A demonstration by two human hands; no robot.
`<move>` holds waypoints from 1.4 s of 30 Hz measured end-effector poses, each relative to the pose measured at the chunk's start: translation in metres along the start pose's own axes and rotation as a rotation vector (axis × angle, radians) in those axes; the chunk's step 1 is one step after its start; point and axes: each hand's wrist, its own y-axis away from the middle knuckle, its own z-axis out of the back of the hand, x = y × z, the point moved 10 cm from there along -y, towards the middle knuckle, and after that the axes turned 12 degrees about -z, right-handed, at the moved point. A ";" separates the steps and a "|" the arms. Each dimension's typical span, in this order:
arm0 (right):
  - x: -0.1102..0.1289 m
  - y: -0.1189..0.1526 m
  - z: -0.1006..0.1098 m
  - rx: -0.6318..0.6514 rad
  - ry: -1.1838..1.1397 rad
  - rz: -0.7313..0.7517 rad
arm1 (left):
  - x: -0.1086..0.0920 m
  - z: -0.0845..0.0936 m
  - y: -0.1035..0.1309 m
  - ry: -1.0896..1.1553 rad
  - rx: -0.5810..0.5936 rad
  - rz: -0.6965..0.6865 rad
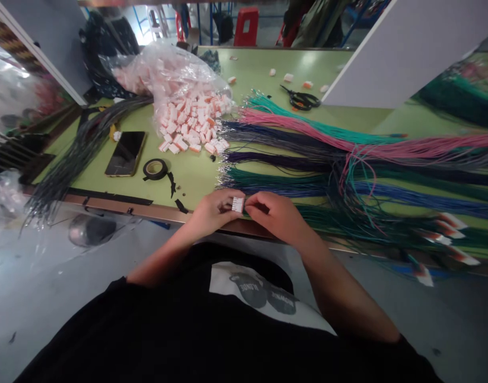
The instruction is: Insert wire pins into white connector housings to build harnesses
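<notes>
At the left, a loose bundle of dark grey wires (80, 141) is lying beside a black rectangular phone (126, 152) on the light green tabletop (200, 175). A round roll of black tape (162, 173) is resting nearby, and small white-and-orange plastic connectors (192, 122) are spilling from a clear bag. At the table's front edge, the left hand (212, 213) is pinching a white plastic connector (238, 204) between thumb and fingers. The right hand (278, 215) is holding its curled fingertips at the connector's right end; whether they are gripping anything cannot be told. Long pink, turquoise, blue and green wires (292, 123) are stretching rightward.
</notes>
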 end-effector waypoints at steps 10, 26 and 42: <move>-0.003 0.003 -0.012 -0.001 0.013 -0.021 | 0.002 -0.002 0.001 -0.102 0.047 -0.005; -0.076 -0.022 0.051 -0.151 0.545 -0.126 | 0.003 -0.012 0.001 -0.007 0.132 0.109; -0.078 -0.016 0.102 -0.548 0.346 -0.229 | 0.002 -0.016 -0.001 0.062 0.178 0.098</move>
